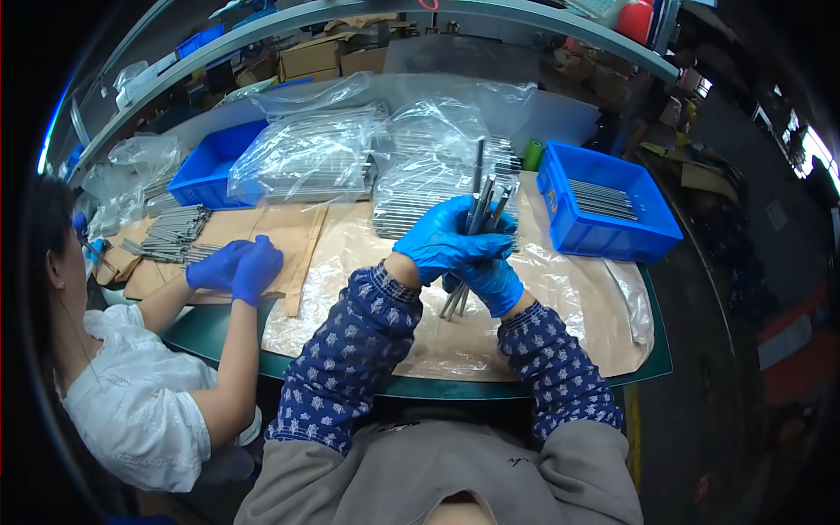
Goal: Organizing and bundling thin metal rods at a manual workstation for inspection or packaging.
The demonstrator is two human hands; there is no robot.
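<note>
A bundle of metal rods (486, 203) stands tilted between my two blue-gloved hands, above the paper-covered table. My left hand (444, 238) is closed around the rods from the left. From the lower right my right hand (492, 282) wraps the same bundle. The rods poke out at uneven heights above my fingers, and their lower ends show beneath. Just behind my hands lies a wide stack of metal rods (398, 216) under clear plastic. Part of that stack is hidden by my gloves.
To the right stands a blue bin (612, 229) holding rods. Another blue bin (197, 182) sits behind at left, beside plastic-wrapped rods (306, 157). A co-worker's purple-gloved hands (249, 267) are at the left, near loose short rods (175, 229). A metal shelf bar (350, 19) crosses overhead.
</note>
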